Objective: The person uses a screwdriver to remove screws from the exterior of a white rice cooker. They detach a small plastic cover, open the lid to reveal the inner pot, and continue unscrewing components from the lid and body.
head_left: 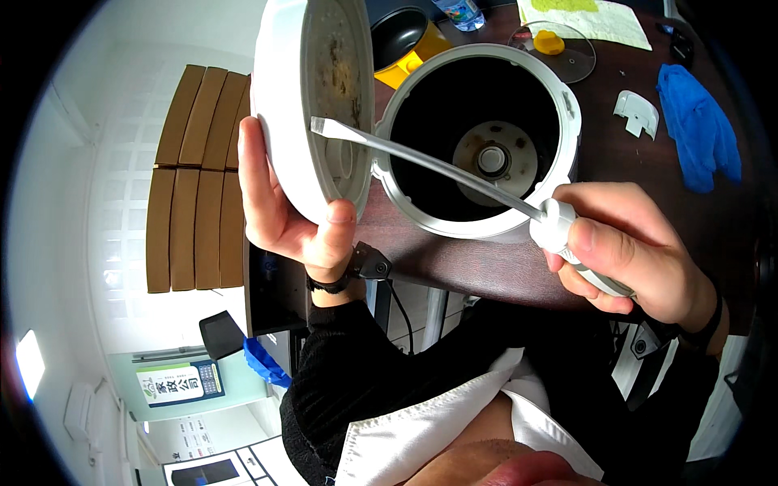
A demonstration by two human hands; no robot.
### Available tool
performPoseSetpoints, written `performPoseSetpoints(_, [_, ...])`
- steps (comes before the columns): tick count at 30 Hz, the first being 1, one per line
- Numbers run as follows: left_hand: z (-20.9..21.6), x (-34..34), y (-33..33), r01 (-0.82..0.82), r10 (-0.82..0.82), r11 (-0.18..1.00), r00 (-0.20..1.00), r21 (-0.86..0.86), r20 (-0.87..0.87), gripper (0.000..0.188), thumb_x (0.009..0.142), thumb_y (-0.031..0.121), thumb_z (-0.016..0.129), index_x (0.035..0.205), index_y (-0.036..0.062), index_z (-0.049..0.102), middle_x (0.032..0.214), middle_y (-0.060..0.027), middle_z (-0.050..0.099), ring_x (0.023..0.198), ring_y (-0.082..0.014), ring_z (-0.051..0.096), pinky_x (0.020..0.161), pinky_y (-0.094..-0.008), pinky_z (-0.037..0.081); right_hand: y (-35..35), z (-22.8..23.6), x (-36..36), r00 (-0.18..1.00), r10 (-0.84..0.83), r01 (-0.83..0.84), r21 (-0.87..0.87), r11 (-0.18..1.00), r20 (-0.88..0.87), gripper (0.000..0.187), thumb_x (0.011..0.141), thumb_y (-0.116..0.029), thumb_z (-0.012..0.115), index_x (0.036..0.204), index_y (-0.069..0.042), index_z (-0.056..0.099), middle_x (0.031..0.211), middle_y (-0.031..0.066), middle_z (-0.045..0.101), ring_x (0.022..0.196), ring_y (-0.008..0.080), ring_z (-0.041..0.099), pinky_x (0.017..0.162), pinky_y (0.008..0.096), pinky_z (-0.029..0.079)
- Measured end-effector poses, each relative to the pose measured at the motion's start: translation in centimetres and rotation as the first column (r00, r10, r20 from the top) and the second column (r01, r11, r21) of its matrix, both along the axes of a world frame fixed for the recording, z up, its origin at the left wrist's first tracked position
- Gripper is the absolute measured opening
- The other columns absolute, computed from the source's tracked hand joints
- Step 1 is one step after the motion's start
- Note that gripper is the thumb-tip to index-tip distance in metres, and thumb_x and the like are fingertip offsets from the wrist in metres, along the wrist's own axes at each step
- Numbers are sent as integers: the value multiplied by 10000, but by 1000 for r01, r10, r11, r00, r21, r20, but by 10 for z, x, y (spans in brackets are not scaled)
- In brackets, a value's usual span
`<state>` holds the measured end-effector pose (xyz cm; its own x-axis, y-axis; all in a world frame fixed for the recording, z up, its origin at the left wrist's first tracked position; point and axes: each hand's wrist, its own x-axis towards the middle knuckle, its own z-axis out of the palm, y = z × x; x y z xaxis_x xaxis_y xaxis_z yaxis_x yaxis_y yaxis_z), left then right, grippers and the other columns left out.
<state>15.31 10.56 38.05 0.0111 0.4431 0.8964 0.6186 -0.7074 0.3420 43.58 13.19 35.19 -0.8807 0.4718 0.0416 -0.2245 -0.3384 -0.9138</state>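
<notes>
The left hand (284, 215), thumb spread from its fingers, holds the lid (279, 105) upright, upper left; the right hand (640, 251) curls around the screwdriver (454, 175), centre right. The open cooker (454, 228) stands on the surface (486, 271), upper centre.

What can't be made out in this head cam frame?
Head view:
White lid: upper end cut off by the top edge.
Screwdriver handle: partly covered by the right hand.
Yellow pot: partly hidden behind the white cooker body.
Plastic bottle: cut off by the top edge.
</notes>
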Motion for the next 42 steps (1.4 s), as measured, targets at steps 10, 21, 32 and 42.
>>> performPoseSetpoints(10, [2,-1,0,12,-12,1000,999,-8,-32,950,771,444,752,1450,-66,327,1277,-314,548,1129,-315,598,965,-425,474,1,-1,-1,1000,-9,10,44,999,-13,439,986,-412,500,904,19,527,584,17,473,409,21,343,378,177,274])
performPoseSetpoints(21, [4,-7,0,69,-70,998,993,-14,-90,899,769,371,737,1440,-73,334,1212,-311,583,1055,-325,637,922,-412,501,15,0,3,992,122,-122,49,991,9,492,998,-445,476,920,38,533,594,29,485,413,17,361,387,167,290])
performPoseSetpoints(32, [2,-13,0,139,-140,990,982,-20,-124,862,749,290,736,1431,-76,358,1212,-294,587,1063,-317,629,923,-407,500,8,4,4,997,-19,3,205,979,74,462,1008,-417,457,916,32,524,559,-3,470,395,11,356,378,171,286])
performPoseSetpoints(42, [9,-17,6,146,-151,989,951,-38,-271,732,705,241,705,1349,-42,504,1331,-369,484,1253,-462,502,1027,-514,413,12,28,22,964,-75,-7,307,952,254,463,1016,-418,444,876,18,515,546,27,480,372,23,382,341,160,285])
